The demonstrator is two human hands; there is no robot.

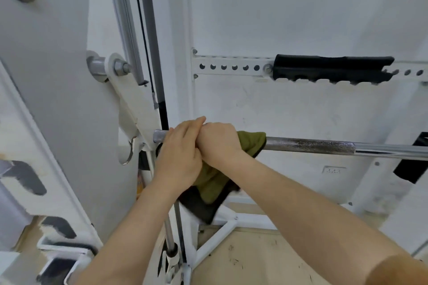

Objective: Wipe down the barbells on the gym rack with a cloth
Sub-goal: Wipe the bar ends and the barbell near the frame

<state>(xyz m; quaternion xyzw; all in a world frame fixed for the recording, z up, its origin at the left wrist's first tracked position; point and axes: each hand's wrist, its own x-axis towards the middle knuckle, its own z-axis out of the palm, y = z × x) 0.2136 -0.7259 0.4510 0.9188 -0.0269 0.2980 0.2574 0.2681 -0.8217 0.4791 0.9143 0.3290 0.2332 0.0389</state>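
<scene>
While snug round the barbell (312,146), cloth (251,142) under clenched right fingers (216,127); hold of left fingers (187,127) unclear.

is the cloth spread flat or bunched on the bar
Bunched: the cloth wraps the barbell under the right hand, its tail hanging below.

One barbell (324,146); one green cloth (251,143) on the barbell; two hands at the barbell, left hand (178,159) and right hand (217,143); one black pad (331,68) above the barbell.

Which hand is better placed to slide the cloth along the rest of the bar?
Right. The right hand grips the green cloth around the barbell, whose bare length runs rightward; the left hand rests beside it.
</scene>
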